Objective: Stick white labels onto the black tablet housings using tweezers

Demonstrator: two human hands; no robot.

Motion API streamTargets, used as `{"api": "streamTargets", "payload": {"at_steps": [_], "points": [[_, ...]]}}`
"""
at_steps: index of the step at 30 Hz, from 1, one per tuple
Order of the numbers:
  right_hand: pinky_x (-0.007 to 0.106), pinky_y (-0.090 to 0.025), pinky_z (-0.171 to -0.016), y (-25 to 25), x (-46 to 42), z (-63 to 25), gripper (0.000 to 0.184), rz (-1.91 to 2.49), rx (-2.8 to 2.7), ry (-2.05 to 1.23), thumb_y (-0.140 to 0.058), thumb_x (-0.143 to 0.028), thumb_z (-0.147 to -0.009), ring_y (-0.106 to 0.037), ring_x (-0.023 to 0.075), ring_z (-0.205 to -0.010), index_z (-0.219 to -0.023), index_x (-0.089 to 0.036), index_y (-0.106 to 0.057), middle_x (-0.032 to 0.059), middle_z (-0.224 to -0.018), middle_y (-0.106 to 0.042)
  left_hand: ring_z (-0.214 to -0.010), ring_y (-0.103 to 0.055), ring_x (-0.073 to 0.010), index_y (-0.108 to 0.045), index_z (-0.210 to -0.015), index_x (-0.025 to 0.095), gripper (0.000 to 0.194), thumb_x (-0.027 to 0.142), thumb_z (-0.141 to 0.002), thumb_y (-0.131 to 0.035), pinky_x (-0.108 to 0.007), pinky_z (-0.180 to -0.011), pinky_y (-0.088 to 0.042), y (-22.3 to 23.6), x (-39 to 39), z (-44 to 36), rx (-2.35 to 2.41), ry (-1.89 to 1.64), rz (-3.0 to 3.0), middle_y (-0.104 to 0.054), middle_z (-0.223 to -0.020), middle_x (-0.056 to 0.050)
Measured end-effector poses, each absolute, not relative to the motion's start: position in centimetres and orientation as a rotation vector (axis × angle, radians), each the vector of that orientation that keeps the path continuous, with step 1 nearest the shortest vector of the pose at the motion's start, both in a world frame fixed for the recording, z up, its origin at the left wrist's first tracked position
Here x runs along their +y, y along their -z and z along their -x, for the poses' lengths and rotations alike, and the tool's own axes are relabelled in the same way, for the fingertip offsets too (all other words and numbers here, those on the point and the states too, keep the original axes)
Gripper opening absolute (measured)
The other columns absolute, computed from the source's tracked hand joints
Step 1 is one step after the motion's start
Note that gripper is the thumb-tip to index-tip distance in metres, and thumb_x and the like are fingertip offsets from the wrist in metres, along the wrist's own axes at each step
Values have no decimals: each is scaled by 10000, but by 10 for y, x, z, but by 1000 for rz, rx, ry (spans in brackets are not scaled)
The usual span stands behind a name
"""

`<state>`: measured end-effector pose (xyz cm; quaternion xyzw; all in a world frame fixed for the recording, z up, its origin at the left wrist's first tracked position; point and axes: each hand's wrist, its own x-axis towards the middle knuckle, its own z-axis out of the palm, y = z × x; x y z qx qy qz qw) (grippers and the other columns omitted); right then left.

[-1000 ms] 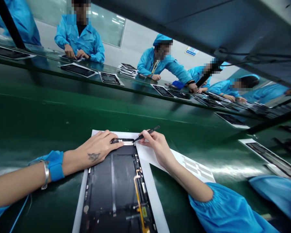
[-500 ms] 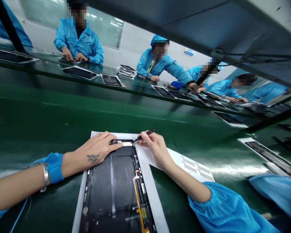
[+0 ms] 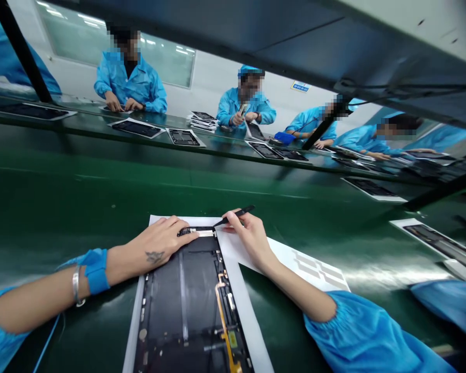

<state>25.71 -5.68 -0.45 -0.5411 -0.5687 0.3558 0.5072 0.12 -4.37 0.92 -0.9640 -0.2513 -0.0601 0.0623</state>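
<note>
An opened tablet point(image 3: 202, 290) with a dark interior lies on a white sheet point(image 3: 244, 305), its near end cut off by the picture's bottom edge. My left hand point(image 3: 159, 246) grips its far left corner, fingers bent over the top edge. The thumb lies by a white strip point(image 3: 206, 233); what is beneath the fingers is partly hidden. Between the closed fingers of my right hand point(image 3: 250, 238) is a pair of black tweezers point(image 3: 239, 213). Their tip meets the tablet's far right corner. An orange flex cable point(image 3: 223, 311) runs along the tablet's right side.
A sheet with grey patches point(image 3: 318, 269) lies beneath my right forearm. Another tablet on white paper point(image 3: 402, 224) is at the right, near a blue sleeve point(image 3: 446, 305). Across the green bench point(image 3: 101, 191), several co-workers in blue sit behind more tablets. A shelf point(image 3: 295, 46) hangs overhead.
The view has shifted slightly. Both my hands keep nearly the same place on the tablet, tweezers still at the corner. Across the bench, a co-worker's outstretched arm has drawn back, lifting a panel.
</note>
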Motion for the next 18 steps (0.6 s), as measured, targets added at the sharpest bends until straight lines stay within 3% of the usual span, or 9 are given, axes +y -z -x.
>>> {"api": "streamTargets", "payload": {"at_steps": [6, 10, 14, 18], "points": [[339, -522, -793, 2, -55, -257, 408, 1201, -1609, -650, -557, -570, -911, -648, 244, -928, -897, -185, -692, 90, -968, -705, -857, -576, -225, -415, -1476, 287, 614, 18, -925, -382, -329, -714, -466, -29, -44, -27, -747, -30, 2776, -594, -1104, -94], [331, -482, -799, -9, -61, -257, 256, 1117, -1838, -426, -458, -382, -1005, -620, 208, -844, -920, -214, -631, 58, -888, -678, -808, -593, -207, -469, -1428, 285, 553, 44, -936, -398, -308, -692, -478, -25, -37, -33, -743, 56, 2783, -596, -1038, -84], [338, -427, -765, -18, -56, -247, 177, 1098, -2303, -157, -471, -137, -956, -572, 221, -862, -928, -207, -631, 75, -897, -647, -859, -638, -219, -626, -1187, 172, 357, 54, -912, -433, -323, -744, -519, -11, -29, -14, -823, 226, 2898, -660, -990, -94], [315, -370, -731, -23, -41, -228, 130, 1180, -2665, -107, -576, -64, -887, -555, 214, -882, -850, -175, -632, 70, -899, -630, -999, -660, -203, -644, -1131, 172, 348, 57, -893, -417, -315, -855, -524, -1, -26, 4, -874, 486, 3030, -699, -1085, -72]]}}
